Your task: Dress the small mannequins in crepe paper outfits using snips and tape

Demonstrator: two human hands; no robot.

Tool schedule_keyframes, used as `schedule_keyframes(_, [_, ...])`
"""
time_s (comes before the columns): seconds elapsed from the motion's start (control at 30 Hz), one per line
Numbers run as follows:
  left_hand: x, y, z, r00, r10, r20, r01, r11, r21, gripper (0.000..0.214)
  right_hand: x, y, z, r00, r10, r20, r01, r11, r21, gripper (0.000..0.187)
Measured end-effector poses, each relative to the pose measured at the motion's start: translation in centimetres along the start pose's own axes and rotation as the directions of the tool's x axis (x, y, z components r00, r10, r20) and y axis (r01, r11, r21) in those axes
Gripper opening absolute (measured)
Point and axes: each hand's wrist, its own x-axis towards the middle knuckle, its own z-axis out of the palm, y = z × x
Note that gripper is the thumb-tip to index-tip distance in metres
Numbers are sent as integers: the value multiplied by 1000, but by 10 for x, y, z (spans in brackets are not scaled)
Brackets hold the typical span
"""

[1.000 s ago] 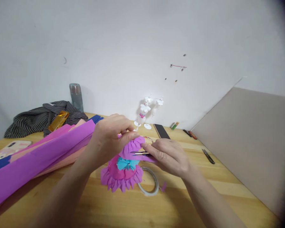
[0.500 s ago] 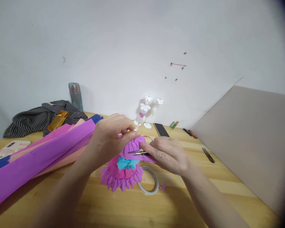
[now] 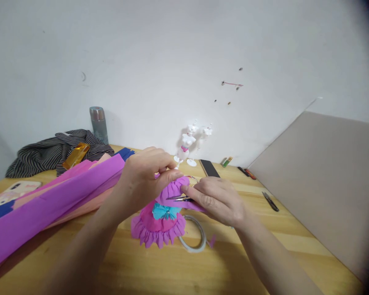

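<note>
A small doll figure in a crepe-paper dress (image 3: 160,223), pink with a purple ruffled hem and a blue bow, stands on the wooden table (image 3: 172,270). My left hand (image 3: 143,178) pinches the purple ruffled paper (image 3: 172,189) at the top of the dress. My right hand (image 3: 217,200) is closed on small metal scissors (image 3: 178,198), whose blades point left into that purple paper. A ring of white tape (image 3: 193,237) lies on the table just under my right hand.
Long rolls of purple, pink and blue crepe paper (image 3: 49,205) lie at the left. At the back are a striped cloth (image 3: 52,151), a grey flask (image 3: 98,125), white doll forms (image 3: 187,143), a black phone (image 3: 209,168) and black snips (image 3: 269,201). A grey board (image 3: 326,180) leans at the right.
</note>
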Motion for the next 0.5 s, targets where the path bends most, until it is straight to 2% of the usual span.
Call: schedule_keyframes(0.5, [0, 0, 1, 1000, 3, -9, -3, 1000, -10, 20, 3, -1, -1, 1000, 2, 8, -2, 1000, 12, 25])
